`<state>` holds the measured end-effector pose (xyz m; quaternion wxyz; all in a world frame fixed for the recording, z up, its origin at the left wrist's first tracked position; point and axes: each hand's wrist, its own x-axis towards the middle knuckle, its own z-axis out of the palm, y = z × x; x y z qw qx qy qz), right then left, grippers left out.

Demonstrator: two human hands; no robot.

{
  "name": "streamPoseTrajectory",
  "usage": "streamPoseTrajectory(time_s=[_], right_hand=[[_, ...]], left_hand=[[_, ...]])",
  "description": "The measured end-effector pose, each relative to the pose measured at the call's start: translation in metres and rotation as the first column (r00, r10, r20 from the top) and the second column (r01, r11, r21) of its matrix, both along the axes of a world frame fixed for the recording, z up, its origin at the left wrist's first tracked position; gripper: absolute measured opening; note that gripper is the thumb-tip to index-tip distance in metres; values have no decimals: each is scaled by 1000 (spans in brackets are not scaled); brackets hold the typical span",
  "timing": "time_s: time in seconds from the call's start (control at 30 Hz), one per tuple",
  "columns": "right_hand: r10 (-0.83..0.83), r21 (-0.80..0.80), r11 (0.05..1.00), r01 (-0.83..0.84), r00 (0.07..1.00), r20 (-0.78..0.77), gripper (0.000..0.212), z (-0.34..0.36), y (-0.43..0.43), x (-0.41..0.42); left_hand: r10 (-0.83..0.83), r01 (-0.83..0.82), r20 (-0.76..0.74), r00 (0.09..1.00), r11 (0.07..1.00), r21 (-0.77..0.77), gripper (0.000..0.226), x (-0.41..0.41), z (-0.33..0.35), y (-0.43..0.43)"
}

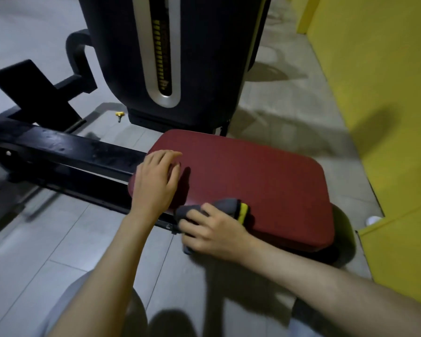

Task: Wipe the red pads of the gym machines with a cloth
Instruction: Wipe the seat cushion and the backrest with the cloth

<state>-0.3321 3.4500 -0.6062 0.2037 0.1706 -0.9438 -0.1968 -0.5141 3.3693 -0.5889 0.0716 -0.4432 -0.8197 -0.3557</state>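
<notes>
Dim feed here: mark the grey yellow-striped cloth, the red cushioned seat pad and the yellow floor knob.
Grey yellow-striped cloth (229, 205): head view, grey fold.
Red cushioned seat pad (253, 176): head view, bare top.
Yellow floor knob (119, 114): head view, yellow head.

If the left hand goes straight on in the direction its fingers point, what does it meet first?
Only bare red pad lies ahead of the left hand up to the far edge. Beyond it, the black weight tower would probably come first, though the gap is hard to judge.
</notes>
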Motion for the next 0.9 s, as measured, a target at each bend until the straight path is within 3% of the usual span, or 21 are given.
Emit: streamPoseTrajectory(time_s=[0.13, 0.33, 0.5, 0.77, 0.9], right_hand=[[11, -43, 999, -12, 1000, -28, 26, -9, -2, -15], [-73, -132, 989, 71, 997, -11, 24, 15, 43, 101], [-88, -6, 996, 89, 990, 107, 10, 31, 87, 190], [-48, -144, 989, 34, 995, -93, 18, -1, 24, 69], [-111, -143, 985, 93, 987, -117, 17, 5, 40, 110]], left_hand=[[-16, 16, 11, 1000, 1000, 10, 31, -1, -1, 13], [-28, 26, -61, 998, 999, -38, 37, 1, -14, 13], [49, -50, -92, 995, 999, -5, 37, 7, -16, 16], [34, -44, -141, 989, 997, -69, 40, 5, -19, 16], [35, -42, -113, 993, 997, -63, 44, 3, -18, 15]])
